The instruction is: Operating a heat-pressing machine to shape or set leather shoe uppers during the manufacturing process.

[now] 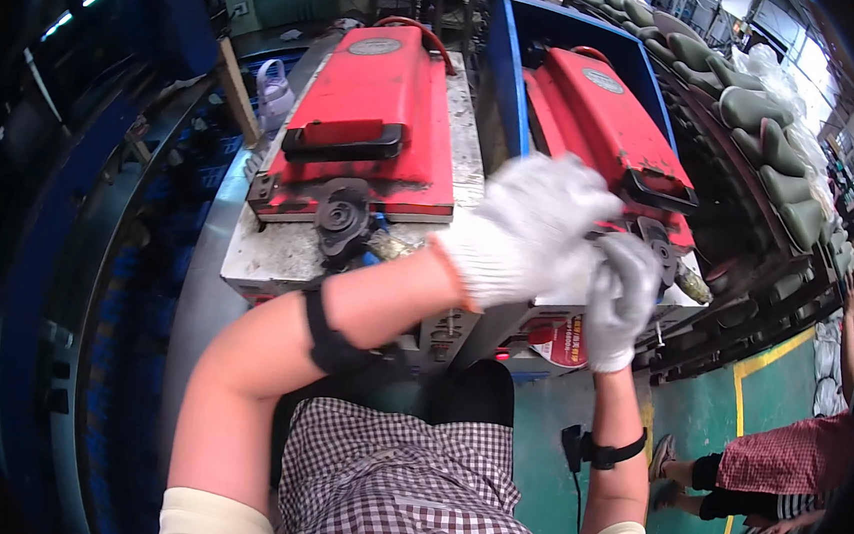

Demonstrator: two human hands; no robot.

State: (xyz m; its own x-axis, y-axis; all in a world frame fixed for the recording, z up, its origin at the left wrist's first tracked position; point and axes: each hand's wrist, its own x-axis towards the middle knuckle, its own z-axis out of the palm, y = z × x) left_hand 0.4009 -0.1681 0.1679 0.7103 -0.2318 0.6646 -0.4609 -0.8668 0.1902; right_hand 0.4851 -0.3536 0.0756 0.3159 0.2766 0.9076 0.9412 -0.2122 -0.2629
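Note:
My left hand (541, 226), in a white knitted glove with an orange-edged cuff, reaches across to the right and is smeared by motion. Its fingers are too blurred to read. Close beside it, my right hand (625, 301), also gloved, has its fingers curled in; what they hold, if anything, is hidden. Both hands are in front of a machine with a red lid (599, 115) and a black handle (661, 193). To the left stands a second machine with a red lid (376, 87), a black handle (343, 144) and a round black knob (342, 216).
A blue metal housing (507, 73) surrounds the right machine's back. Racks of olive-green shoe-shaped pieces (789, 195) run along the right. A lilac bottle (274, 94) stands left. Another person in a red checked apron (783, 454) is on the green floor (698, 389) at right.

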